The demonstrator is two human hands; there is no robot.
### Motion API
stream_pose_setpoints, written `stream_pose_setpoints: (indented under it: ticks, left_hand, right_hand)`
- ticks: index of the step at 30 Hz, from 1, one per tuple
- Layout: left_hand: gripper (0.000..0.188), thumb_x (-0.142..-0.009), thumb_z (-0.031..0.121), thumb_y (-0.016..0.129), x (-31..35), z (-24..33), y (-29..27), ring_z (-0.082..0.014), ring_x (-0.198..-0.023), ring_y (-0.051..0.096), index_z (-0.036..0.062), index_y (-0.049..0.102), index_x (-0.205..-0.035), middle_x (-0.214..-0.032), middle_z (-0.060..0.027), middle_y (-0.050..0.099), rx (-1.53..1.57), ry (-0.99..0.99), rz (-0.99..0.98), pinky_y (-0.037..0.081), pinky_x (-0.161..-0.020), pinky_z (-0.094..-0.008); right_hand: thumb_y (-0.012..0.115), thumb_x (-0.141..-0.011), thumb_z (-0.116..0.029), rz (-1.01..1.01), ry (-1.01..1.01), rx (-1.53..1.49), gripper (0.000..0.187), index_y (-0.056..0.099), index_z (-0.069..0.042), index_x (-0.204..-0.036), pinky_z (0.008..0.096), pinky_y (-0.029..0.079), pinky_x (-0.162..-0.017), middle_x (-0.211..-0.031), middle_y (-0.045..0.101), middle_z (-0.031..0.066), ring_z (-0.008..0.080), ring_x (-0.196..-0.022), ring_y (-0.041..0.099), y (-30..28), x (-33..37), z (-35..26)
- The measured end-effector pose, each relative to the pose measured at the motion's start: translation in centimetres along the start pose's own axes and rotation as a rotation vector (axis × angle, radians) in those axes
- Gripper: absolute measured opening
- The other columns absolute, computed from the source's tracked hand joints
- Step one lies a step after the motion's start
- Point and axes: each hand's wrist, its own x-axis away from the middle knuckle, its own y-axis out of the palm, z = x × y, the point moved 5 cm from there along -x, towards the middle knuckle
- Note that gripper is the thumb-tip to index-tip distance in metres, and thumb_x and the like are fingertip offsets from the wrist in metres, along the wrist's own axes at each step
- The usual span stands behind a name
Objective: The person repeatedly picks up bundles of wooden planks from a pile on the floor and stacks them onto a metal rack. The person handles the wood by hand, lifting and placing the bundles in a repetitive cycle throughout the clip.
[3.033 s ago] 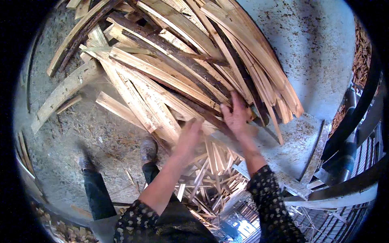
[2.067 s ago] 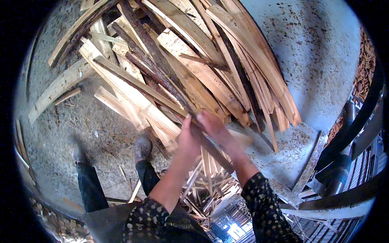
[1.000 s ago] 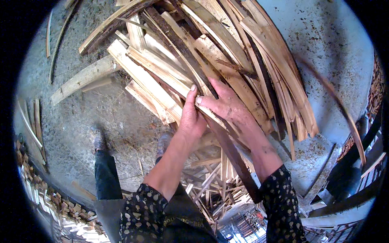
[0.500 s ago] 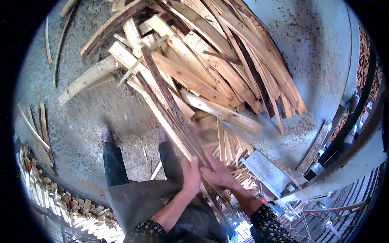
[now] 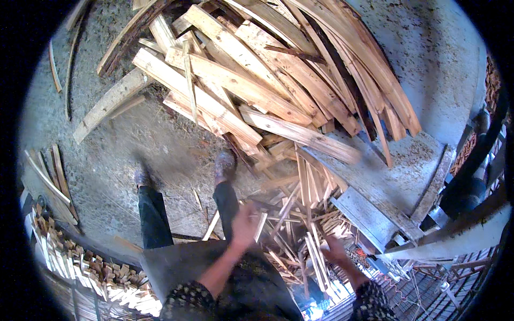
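Note:
My left hand [image 5: 244, 226] hovers in front of my dark apron [image 5: 214, 267], a little blurred, with its fingers loosely stretched and nothing in them. To the right, my right hand [image 5: 336, 251] is apart from it, fingers extended and holding nothing that I can see. Below and between the hands lies a jumble of thin wooden sticks [image 5: 316, 254], some long and dark-edged. Ahead of me rises a large heap of rough boards [image 5: 241, 85], pale and bark-edged, lying across one another.
Loose boards [image 5: 110, 107] and narrow strips [image 5: 60, 176] lie on the dusty concrete floor [image 5: 123, 155]. Stacked cut wood [image 5: 91, 267] lines the lower left. On the right stand a pale metal surface [image 5: 428, 64], a metal ledge [image 5: 358, 214] and dark machine parts [image 5: 471, 176].
The long bark-edged strips that both hands held have left them. My hands have moved apart, the right one to the right. The stick pile beneath shows more fully.

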Motion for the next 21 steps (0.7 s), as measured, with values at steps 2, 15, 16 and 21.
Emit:
stream_pose_setpoints:
  ticks: [2, 15, 16, 21]
  left_hand:
    - [0.03, -0.076, 0.016, 0.06, -5.4, 0.2, -4.6, -0.0219, -0.075, 0.059, 0.0011, 0.053, -0.1, -0.08, -0.0139, 0.06, 0.006, -0.013, 0.099, 0.047, -0.068, -0.0333]
    - [0.028, -0.081, 0.02, 0.057, -12.6, 2.1, -11.8, -0.0124, -0.08, 0.053, -0.0004, 0.055, -0.1, -0.087, -0.0074, 0.058, 0.251, -0.208, 0.187, 0.044, -0.073, -0.028]
    - [0.029, -0.081, 0.021, 0.057, -13.5, 2.6, -12.4, -0.0123, -0.079, 0.052, -0.0002, 0.055, -0.1, -0.086, -0.0077, 0.058, 0.304, -0.2, 0.217, 0.043, -0.072, -0.0282]
    - [0.032, -0.084, 0.025, 0.053, -18.3, 4.9, -15.9, -0.0132, -0.08, 0.052, -0.0023, 0.054, -0.1, -0.087, -0.0086, 0.058, 0.249, -0.121, 0.27, 0.043, -0.072, -0.0281]
  right_hand:
    - [0.065, -0.066, -0.024, 0.298, -0.183, 0.353, 0.063, 0.044, -0.007, -0.123, 0.0451, 0.037, -0.087, -0.116, 0.047, 0.0181, 0.0356, -0.105, 0.046, -4.5, -12.5, -7.6]
    - [0.054, -0.078, -0.037, 0.158, 0.202, 0.376, 0.035, 0.056, -0.003, -0.073, 0.044, 0.042, -0.054, -0.068, 0.057, 0.0203, 0.0373, -0.061, 0.055, -12.8, -19.2, -9.7]
    - [0.055, -0.077, -0.034, 0.078, 0.239, 0.253, 0.032, 0.058, -0.002, -0.078, 0.0402, 0.041, -0.051, -0.063, 0.056, 0.0172, 0.0294, -0.053, 0.054, -11.7, -16.6, -9.0]
    - [0.061, -0.076, -0.031, 0.04, 0.35, -0.129, 0.031, 0.056, -0.001, -0.083, 0.0356, 0.045, -0.055, -0.064, 0.056, 0.0148, 0.0281, -0.058, 0.055, -7.6, -11.1, -8.4]
